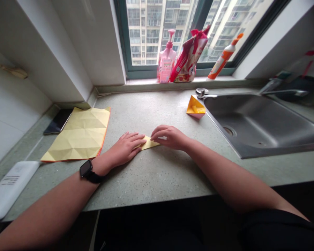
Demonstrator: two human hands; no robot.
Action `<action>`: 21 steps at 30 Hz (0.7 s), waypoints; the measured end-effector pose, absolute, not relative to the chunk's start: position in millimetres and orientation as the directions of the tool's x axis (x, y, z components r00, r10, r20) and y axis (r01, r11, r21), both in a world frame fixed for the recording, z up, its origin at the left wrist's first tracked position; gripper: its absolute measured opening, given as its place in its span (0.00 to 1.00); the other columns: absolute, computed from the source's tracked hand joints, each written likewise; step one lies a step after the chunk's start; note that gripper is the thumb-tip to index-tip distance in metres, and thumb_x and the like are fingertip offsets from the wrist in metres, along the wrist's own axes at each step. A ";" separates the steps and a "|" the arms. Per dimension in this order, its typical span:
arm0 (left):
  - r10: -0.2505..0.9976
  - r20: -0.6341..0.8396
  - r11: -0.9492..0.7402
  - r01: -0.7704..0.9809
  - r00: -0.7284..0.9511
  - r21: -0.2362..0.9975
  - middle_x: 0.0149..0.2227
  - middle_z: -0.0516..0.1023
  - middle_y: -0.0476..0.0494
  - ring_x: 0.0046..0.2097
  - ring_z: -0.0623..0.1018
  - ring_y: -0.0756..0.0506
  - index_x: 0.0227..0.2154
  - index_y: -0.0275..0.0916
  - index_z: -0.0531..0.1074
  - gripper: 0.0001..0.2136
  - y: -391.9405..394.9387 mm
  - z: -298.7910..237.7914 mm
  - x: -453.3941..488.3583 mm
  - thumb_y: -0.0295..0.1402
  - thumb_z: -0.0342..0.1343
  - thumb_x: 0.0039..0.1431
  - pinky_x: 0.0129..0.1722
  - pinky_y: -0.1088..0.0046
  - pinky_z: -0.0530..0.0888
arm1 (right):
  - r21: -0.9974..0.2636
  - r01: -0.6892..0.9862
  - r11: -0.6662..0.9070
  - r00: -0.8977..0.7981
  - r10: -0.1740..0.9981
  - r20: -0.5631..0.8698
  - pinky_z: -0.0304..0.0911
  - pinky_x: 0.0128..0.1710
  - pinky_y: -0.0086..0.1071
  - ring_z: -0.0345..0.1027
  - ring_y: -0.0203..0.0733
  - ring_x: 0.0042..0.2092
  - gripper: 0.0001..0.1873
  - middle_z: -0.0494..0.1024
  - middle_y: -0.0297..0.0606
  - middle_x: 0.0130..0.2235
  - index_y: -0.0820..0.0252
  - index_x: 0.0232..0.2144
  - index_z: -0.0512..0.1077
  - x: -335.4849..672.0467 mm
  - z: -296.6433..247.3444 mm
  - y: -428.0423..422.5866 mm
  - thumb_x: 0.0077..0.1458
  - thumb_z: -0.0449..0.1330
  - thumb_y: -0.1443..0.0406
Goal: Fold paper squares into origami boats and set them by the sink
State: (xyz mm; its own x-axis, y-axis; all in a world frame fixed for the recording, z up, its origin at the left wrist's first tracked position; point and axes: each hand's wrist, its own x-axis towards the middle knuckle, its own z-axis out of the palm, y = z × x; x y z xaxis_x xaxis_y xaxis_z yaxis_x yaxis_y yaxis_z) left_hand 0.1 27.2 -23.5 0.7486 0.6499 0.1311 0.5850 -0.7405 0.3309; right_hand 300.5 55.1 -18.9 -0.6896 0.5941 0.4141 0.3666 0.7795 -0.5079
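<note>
A small folded piece of yellow paper (pixel 148 143) lies flat on the countertop between my hands. My left hand (pixel 124 148), with a black watch on the wrist, rests palm down over its left part, fingers stretched out. My right hand (pixel 170 136) touches the paper's right end from above, its fingers bent and drawn together; whether they pinch an edge is hard to make out. Under both hands the paper is partly hidden. To the left lies a stack of creased yellow sheets (pixel 81 134) with orange edges.
A folded orange paper box (pixel 196 107) stands by the steel sink (pixel 240 153). A dark phone (pixel 58 121) and a white device (pixel 13 188) lie at left. On the sill are a pink pump bottle (pixel 166 64), a red bag (pixel 189 59) and an orange-white bottle (pixel 222 61).
</note>
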 end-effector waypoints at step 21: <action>0.546 0.200 -0.833 0.503 0.813 0.229 0.54 0.84 0.45 0.54 0.79 0.41 0.50 0.50 0.85 0.09 14.9 0.2 -0.2 0.37 0.61 0.75 0.69 0.48 0.64 | -0.375 0.423 0.825 -0.780 0.542 0.313 0.72 0.50 0.40 0.78 0.44 0.46 0.12 0.86 0.39 0.45 0.46 0.49 0.87 282.3 -17.5 38.8 0.73 0.63 0.64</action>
